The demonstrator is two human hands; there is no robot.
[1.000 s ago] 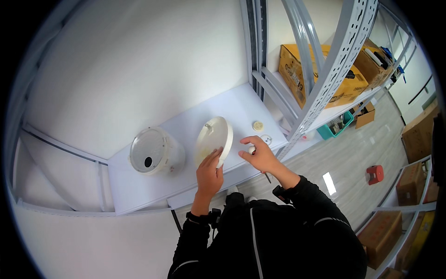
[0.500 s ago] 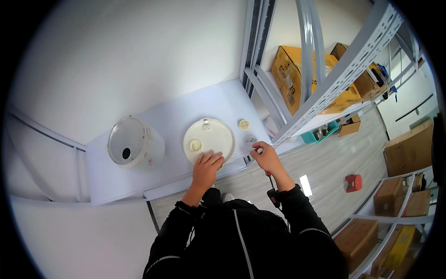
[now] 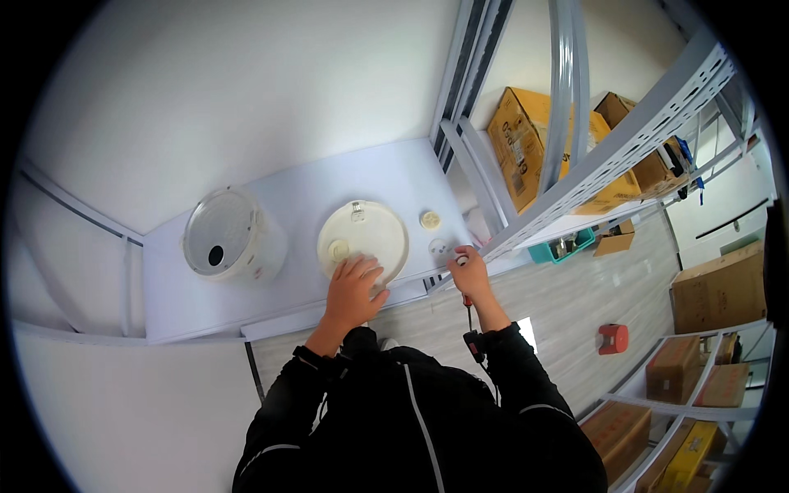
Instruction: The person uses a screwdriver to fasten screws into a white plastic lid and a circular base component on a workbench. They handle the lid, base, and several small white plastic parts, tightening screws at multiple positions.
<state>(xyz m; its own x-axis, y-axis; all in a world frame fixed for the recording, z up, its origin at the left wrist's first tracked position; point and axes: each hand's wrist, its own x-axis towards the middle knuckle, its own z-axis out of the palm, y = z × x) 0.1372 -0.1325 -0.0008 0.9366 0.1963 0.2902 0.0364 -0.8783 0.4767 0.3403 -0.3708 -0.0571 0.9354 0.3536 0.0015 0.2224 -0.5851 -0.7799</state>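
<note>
My left hand (image 3: pixel 352 289) lies with fingers spread over the near edge of a round cream lid-like disc (image 3: pixel 380 230) on the white table. A small cream ring-shaped piece (image 3: pixel 339 250) sits on the disc by my fingertips, and a metal clip (image 3: pixel 357 213) is at its far edge. My right hand (image 3: pixel 470 275) is closed at the table's right edge around a slim tool with a red part (image 3: pixel 468 301), whose cord trails toward my sleeve. A small pale round piece (image 3: pixel 463 261) shows at its fingertips. Near it lie a clear dish with small parts (image 3: pixel 439 247) and a round cream cap (image 3: pixel 430 220).
A translucent white bucket (image 3: pixel 261 246) with a dark hole in its top stands left on the table (image 3: pixel 304 182). Grey metal shelving (image 3: pixel 608 148) with a yellow carton (image 3: pixel 518 152) rises at right. A teal bin (image 3: pixel 561 247) and red stool (image 3: pixel 612 338) are on the floor.
The view has shifted slightly. My left hand stays on the disc, with its fingers nearer the ring-shaped piece. My right hand remains closed beside the clear dish, turned a little.
</note>
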